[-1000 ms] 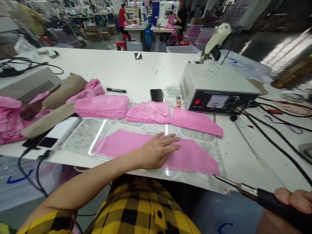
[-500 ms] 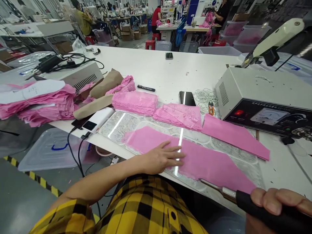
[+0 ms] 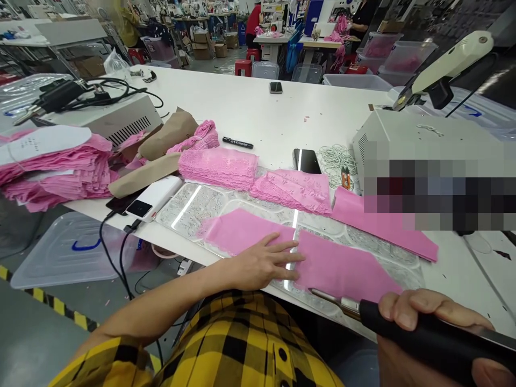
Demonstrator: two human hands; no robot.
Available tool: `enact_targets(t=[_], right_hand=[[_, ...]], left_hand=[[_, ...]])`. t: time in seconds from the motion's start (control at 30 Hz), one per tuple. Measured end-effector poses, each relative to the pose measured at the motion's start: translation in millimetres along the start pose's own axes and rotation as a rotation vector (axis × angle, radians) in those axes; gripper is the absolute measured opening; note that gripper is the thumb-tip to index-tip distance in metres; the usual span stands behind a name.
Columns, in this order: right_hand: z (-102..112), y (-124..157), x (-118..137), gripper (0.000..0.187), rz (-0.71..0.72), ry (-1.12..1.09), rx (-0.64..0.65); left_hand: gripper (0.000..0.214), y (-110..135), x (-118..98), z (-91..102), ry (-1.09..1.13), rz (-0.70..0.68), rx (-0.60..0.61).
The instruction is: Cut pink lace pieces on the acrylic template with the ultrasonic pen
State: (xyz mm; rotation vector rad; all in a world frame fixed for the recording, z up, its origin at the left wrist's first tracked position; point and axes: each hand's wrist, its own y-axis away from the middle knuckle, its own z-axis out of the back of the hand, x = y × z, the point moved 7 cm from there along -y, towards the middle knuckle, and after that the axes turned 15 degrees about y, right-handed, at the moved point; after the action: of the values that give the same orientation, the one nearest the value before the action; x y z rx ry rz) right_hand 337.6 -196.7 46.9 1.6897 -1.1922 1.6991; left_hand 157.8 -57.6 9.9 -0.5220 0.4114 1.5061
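Observation:
My left hand [image 3: 264, 263] lies flat with its fingers spread on two flat pink fabric pieces, a left piece [image 3: 237, 228] and a right piece [image 3: 346, 263], meeting along a bright strip of the clear patterned mat [image 3: 193, 207]. In my right hand [image 3: 419, 322] is a hand-held tool [image 3: 374, 317] with a thick black handle and a slim metal tip. That tip is at the lower edge of the right piece, close to the table's front edge. Contact with the fabric cannot be made out.
Behind the mat lie a lace stack [image 3: 217, 166], a second lace stack [image 3: 292, 188] and a plain pink stack [image 3: 382, 226]. A phone [image 3: 306, 161], thread [image 3: 336, 164], marker [image 3: 237, 142] and white power bank [image 3: 155, 199] are nearby. A partly blurred machine box [image 3: 435, 131] stands right.
My right hand and the tool have moved left, so the tip is farther left along the fabric's lower edge. My left hand stays on the fabric. The view has shifted slightly.

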Motion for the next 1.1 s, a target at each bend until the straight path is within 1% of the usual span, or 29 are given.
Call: enact_targets(t=[0.1,0.27,0.37,0.6,0.73,0.8,0.97,1.03,1.1], right_hand=[[-5.9,-0.2,-4.1,0.029,-0.011,-0.021,-0.008],[-16.1,-2.2,-4.8,0.03,0.029,-0.043,0.061],[-18.6,-2.5,-5.5,0.03,0.027,-0.028,0.059],[-27.7,-3.4,0.4,0.028,0.079,-0.039,0.091],[-31.9,-3.5,3.7,0.026,0.064,-0.022,0.11],[-33.8,-3.8,7.2,0.024,0.08,-0.02,0.123],[-38.1,-6.1,11.1,0.016,0.099,0.003,0.167],[-38.3,-5.7,10.3,0.015,0.102,0.005,0.178],[-35.4,-4.1,8.3,0.017,0.098,0.007,0.153]], left_hand=[[0.041,0.6,0.1,-0.4,-0.006,-0.007,-0.008],[0.039,1.0,-0.9,-0.8,-0.017,-0.034,-0.033],[0.038,1.2,-1.7,0.1,-0.024,-0.052,-0.053],[0.037,1.4,-2.2,0.2,-0.036,-0.064,-0.077],[0.037,1.5,-1.5,-0.4,-0.041,-0.054,-0.079],[0.037,1.8,-1.4,-0.4,-0.047,-0.056,-0.082],[0.036,1.1,-2.5,-1.3,-0.048,-0.073,-0.078],[0.036,0.0,-4.5,0.8,-0.024,-0.086,-0.082],[0.036,0.1,-6.1,8.9,0.009,-0.085,-0.126]])
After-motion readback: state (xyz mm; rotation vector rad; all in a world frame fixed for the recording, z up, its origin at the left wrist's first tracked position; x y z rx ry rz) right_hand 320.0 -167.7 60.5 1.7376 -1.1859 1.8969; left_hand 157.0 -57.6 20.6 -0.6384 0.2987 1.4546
